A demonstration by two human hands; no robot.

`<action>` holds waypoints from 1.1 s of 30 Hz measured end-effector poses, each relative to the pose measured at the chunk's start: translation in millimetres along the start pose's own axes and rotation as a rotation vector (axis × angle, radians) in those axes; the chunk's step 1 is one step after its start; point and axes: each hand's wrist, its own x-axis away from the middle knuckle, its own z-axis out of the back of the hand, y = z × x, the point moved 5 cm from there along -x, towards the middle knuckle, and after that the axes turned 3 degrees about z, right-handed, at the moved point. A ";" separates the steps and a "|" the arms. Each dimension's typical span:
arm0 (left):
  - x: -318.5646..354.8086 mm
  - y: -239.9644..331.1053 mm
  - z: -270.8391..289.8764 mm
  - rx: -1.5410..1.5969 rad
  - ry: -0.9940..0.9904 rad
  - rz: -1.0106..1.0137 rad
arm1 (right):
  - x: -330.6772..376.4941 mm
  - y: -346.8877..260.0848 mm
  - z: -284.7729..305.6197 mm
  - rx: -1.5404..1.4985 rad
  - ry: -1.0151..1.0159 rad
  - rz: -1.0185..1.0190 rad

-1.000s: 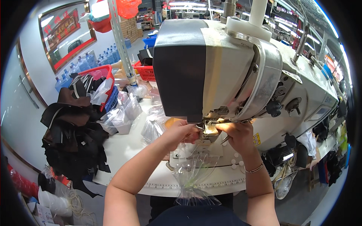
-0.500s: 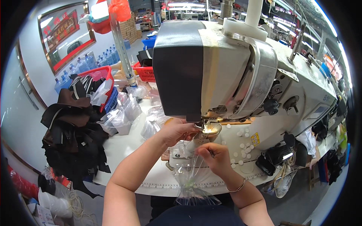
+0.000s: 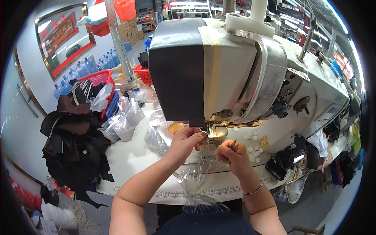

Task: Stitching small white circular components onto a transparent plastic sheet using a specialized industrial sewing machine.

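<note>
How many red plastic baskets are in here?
2: the nearer basket at left, above a blue basket; the farther basket, partly hidden behind the sewing machine. More may be hidden.

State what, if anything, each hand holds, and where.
Right hand: a slim dark tool, gripped below its protruding tip. Left hand: cannot tell what, if anything.

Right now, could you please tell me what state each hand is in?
Left hand: fingers bent, under the machine; whether it holds anything cannot be told.
Right hand: closed, holding a thin tool.
</note>
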 end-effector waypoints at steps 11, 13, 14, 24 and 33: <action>18.6 -2.9 -11.4 -0.069 0.139 -0.084 | -23.7 -14.4 29.3 -0.015 -0.036 -0.047; 22.4 -1.5 -12.1 -0.094 0.120 -0.064 | -33.2 -18.4 31.3 -0.062 -0.014 -0.053; 24.9 -0.7 -12.4 -0.118 0.102 -0.043 | -36.6 -17.1 32.8 -0.090 -0.040 -0.077; 10.2 64.1 16.6 -0.573 0.153 -0.556 | -63.2 -16.1 56.8 -0.047 -0.004 -0.066; -16.5 42.1 7.0 -0.537 -0.102 -0.129 | 17.0 -51.3 -8.7 1.142 0.242 1.068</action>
